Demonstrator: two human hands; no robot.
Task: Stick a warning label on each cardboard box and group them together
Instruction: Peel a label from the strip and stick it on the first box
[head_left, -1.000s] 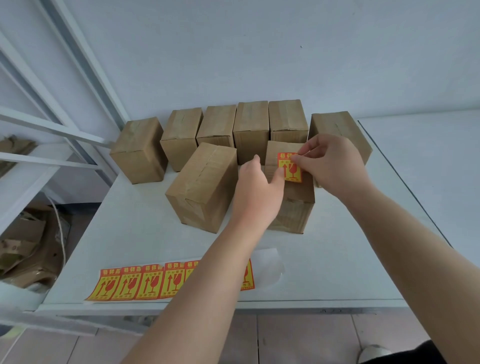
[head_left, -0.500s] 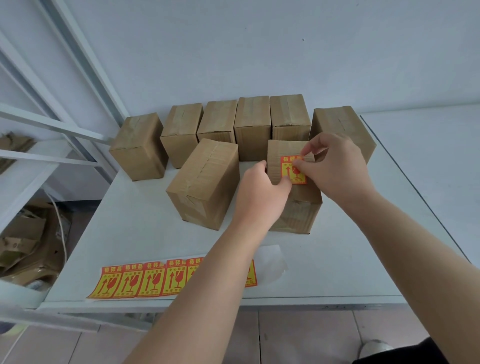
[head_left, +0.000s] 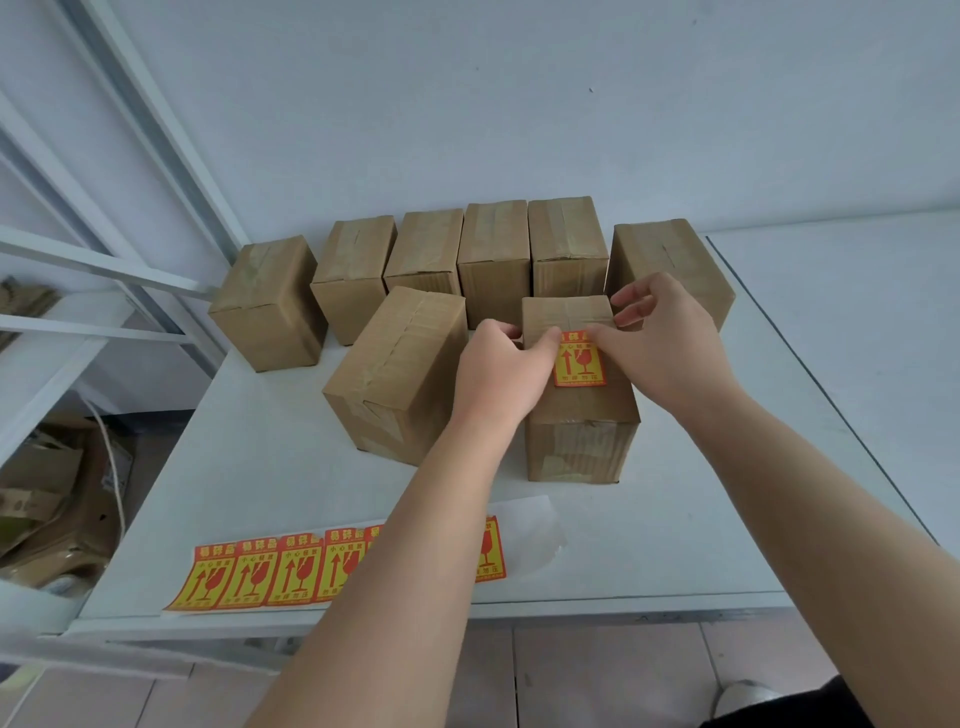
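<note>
Grip: left hand (head_left: 498, 374) and right hand (head_left: 670, 353) thumbs on the top corners of a red-and-yellow rectangular paper warning label (head_left: 579, 364); pinching or pressing, cannot tell.
Label: under the thumbs, atop a brown taped cardboard box (head_left: 582, 441).
Done: the first label looks nearly stuck.
Left: seven bare brown cardboard boxes (head_left: 395, 374) beyond and left of the grip; grouping.

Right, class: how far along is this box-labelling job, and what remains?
Done: no box finished yet. In hand: the left hand and right hand hold a warning label by its top edge on the front right box. Left: the front left box and the six back-row boxes show no label; a strip of labels waits at the front of the table; grouping follows.
</note>
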